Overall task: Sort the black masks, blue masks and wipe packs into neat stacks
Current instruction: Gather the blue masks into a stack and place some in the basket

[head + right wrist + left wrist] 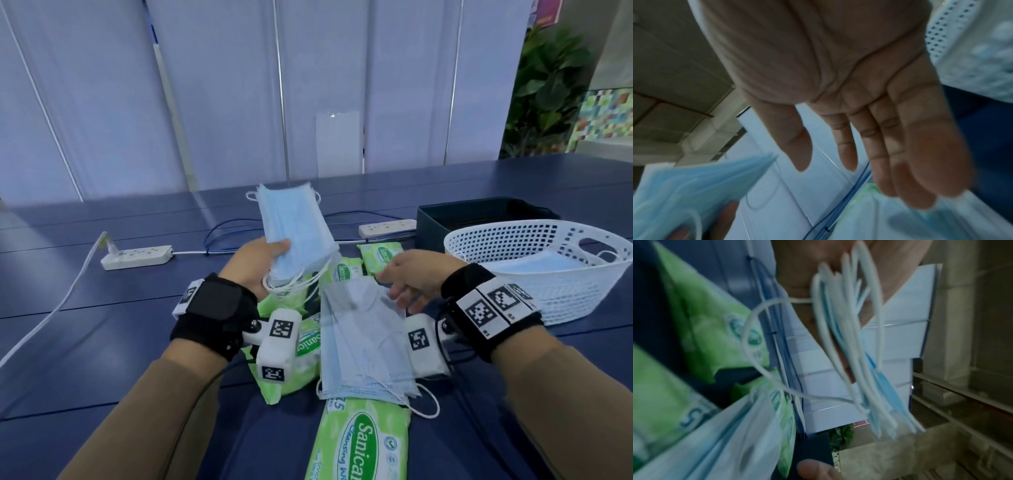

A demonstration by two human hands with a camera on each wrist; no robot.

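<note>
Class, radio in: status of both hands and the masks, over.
Left hand grips blue mask stack, raised. Right hand open above loose blue masks. Wipe packs scattered underneath, unsorted.

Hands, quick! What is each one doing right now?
Left hand: holding a bunch of blue masks up off the table.
Right hand: open, fingers straight, holding nothing, over the blue masks on the pile.

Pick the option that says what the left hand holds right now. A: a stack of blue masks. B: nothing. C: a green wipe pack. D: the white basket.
A: the left hand grips a stack of blue masks raised above the table, ear loops dangling.
</note>
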